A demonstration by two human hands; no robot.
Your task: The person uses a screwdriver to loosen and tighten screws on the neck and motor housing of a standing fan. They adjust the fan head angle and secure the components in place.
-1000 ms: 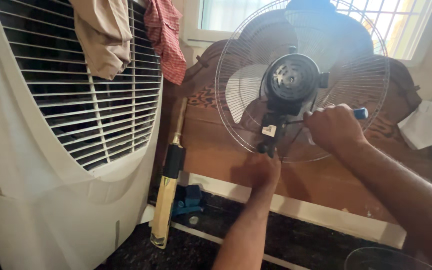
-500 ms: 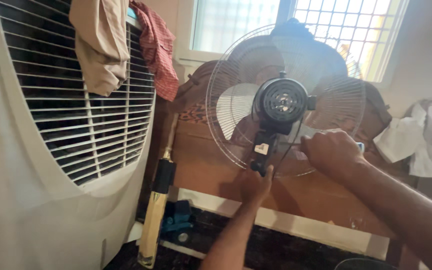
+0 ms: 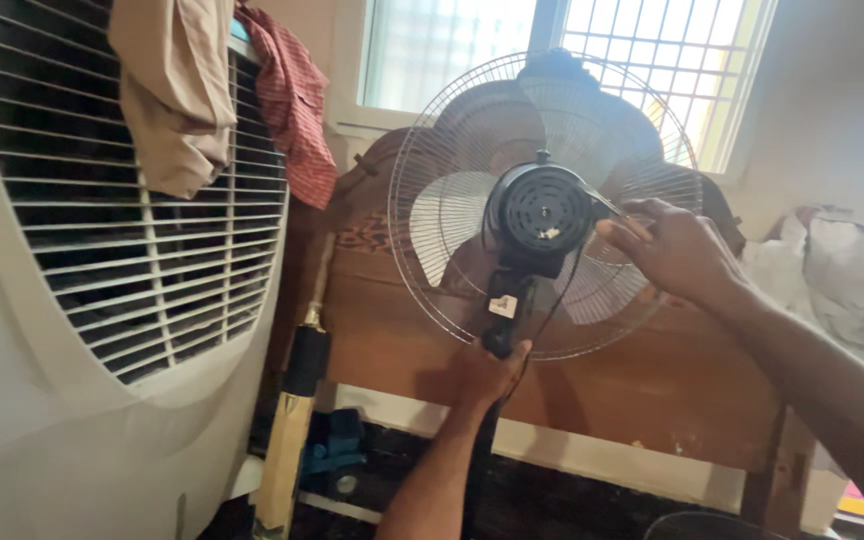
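Observation:
A pedestal fan stands before me with its back toward me: a black motor housing [image 3: 544, 212], a round wire guard [image 3: 432, 150] and pale blades behind it. My left hand [image 3: 487, 372] grips the black neck of the fan just under the motor. My right hand [image 3: 674, 250] is at the right side of the motor housing, fingers pinched on a thin tool whose tip touches the housing. The tool's handle is hidden in my fist.
A large white air cooler [image 3: 102, 330] fills the left, with a beige cloth [image 3: 177, 90] and a red checked cloth [image 3: 292, 100] hung on it. A cricket bat [image 3: 292, 430] leans beside it. A wooden headboard [image 3: 672, 400] stands behind the fan, windows above, bundled cloths [image 3: 832, 280] at right.
The view has shifted so the fan sits more central. My right hand has moved up closer to the motor housing. My left hand keeps its hold on the neck.

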